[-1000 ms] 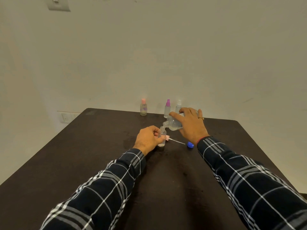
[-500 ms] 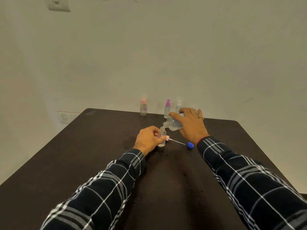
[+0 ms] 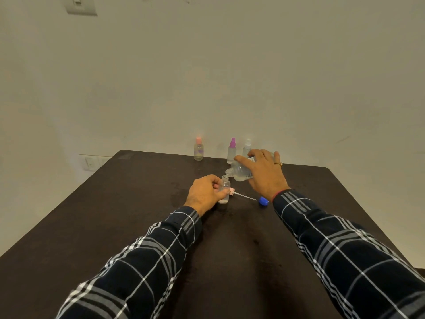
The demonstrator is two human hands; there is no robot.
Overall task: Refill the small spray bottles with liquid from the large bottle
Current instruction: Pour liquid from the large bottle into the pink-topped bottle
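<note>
No real change over the last second. The right hand still wraps the tipped large bottle, mouth just above the open small bottle. The left hand grips that one upright, mid-table. Probably still pouring; fill level unreadable.

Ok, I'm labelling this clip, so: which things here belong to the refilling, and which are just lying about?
Part of the job: large bottle, tipped by the right hand over the small open bottle in the left hand; loose spray pump; blue cap; at the back, orange-topped bottle, purple-topped bottle, white-topped bottle.
Just there: wall switch; wall socket.
</note>
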